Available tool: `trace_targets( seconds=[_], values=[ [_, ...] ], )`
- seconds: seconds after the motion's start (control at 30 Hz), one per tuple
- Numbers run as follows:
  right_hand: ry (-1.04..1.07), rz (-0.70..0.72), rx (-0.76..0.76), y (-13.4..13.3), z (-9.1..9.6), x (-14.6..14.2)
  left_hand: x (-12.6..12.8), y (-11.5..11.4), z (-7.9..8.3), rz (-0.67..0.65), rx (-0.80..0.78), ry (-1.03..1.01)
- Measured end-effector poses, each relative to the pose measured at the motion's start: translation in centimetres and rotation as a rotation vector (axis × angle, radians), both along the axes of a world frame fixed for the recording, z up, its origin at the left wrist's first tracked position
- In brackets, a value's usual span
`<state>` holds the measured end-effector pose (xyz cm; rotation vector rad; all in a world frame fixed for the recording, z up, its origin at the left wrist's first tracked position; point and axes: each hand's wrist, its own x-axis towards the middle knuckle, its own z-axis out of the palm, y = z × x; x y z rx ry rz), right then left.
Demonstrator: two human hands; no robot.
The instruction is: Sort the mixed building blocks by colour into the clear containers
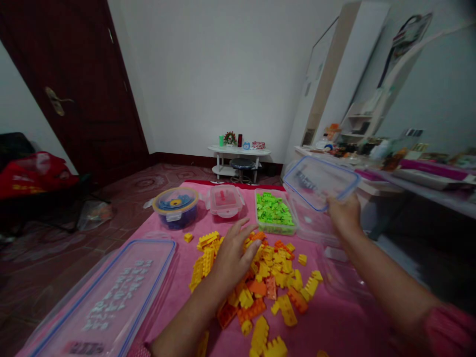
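My left hand [233, 253] hovers with fingers spread over a heap of yellow and orange toy bricks [267, 282] on a pink cloth [327, 327]. My right hand [344, 214] grips a clear lid with a blue rim [320, 181] by its near edge and holds it tilted in the air. Under the lid stands an open clear box [316, 223]. Beside that box, an open box of green bricks [274, 212] rests on the cloth.
A round blue-filled tub [175, 206] and a small closed box of red pieces [225, 201] stand at the cloth's far edge. A large lidded clear box [111, 297] lies at the near left. A white side table [238, 157] is against the far wall, a cluttered desk [409, 173] to the right.
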<state>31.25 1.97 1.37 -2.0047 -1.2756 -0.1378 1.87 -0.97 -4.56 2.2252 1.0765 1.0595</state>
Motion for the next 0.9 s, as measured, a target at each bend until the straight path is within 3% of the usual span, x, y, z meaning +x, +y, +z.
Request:
trace_targets(
  seconds=[0.07,0.13,0.27,0.33,0.4,0.5,0.63,0.73,0.8,0.9],
  values=[
    [0.284,0.064,0.175,-1.2,1.2,-2.0,-0.2,-0.6,1.4,0.015,0.075,-0.03],
    [0.631,0.213,0.298,-2.5,2.3,-4.0,-1.2,-1.1,3.5,0.093,0.184,-0.062],
    [0.98,0.418,0.159,-4.8,3.6,-7.2,-5.8,-1.2,7.8,0.364,0.345,-0.151],
    [1.07,0.476,0.052,-5.6,3.2,-8.8,-9.0,-1.6,9.2,0.324,0.239,-0.176],
    [1.126,0.526,-0.081,-6.4,2.4,-10.8,-12.1,-2.5,9.7,0.225,-0.042,-0.198],
    [1.145,0.708,-0.284,-7.5,1.3,-14.0,-16.2,-4.6,8.9,0.235,-0.431,-0.34],
    [0.911,0.997,-0.415,-7.1,1.3,-15.8,-22.0,-7.4,6.3,0.505,-0.712,-0.634],
    [0.673,0.876,-0.365,-4.9,1.3,-14.0,-26.9,-9.0,3.7,0.75,-0.751,-0.721],
    [0.628,0.764,-0.34,-2.9,0.6,-11.9,-29.3,-10.0,2.0,0.906,-0.711,-0.743],
    [0.544,0.662,-0.323,0.0,-1.2,-8.6,-30.8,-11.0,-0.4,1.035,-0.601,-0.642]
  ],
)
